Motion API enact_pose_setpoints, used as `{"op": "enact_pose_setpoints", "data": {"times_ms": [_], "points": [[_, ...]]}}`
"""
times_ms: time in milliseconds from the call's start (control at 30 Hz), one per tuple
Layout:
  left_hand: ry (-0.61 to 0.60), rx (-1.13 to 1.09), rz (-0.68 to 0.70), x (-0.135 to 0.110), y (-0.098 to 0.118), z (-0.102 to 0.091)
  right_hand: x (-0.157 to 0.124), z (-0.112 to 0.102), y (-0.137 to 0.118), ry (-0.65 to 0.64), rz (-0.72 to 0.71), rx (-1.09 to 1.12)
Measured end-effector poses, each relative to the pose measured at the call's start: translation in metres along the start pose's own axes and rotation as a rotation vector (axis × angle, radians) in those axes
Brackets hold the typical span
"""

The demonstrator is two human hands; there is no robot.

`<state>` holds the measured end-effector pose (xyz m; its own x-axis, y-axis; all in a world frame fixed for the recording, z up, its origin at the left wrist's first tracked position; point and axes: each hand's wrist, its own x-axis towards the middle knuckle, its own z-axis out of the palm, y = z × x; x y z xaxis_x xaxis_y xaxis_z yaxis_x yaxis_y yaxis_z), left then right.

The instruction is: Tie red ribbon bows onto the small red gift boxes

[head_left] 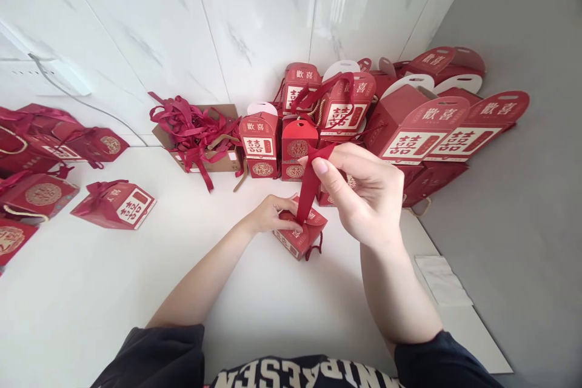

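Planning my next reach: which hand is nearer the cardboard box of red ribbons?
Left. Your left hand is in front of and right of the cardboard box; your right hand is farther right.

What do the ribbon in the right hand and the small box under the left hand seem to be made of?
The narrow red ribbon looks like satin or a similar woven fabric: it folds softly and has a slight sheen. The small red folded gift box looks like printed card, with crisp creases, flat panels and a smooth, faintly glossy finish, though any coating can't be confirmed.
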<state>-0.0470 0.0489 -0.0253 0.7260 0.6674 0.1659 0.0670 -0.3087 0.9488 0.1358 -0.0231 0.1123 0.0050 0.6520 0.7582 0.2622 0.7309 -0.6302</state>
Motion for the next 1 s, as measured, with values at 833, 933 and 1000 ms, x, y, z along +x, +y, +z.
{"op": "enact_pose_setpoints", "data": {"times_ms": [833,933,1000], "points": [[-0.038,-0.095,-0.092,0.002,-0.001,0.009,0.012,0.01,0.024,-0.011,0.159,-0.023],[-0.032,-0.07,-0.102,0.002,-0.002,0.009,0.013,0.017,0.055,-0.103,0.248,0.018],[-0.034,-0.06,-0.078,0.002,-0.003,0.008,0.005,0.016,0.072,-0.229,0.273,-0.039]]}}
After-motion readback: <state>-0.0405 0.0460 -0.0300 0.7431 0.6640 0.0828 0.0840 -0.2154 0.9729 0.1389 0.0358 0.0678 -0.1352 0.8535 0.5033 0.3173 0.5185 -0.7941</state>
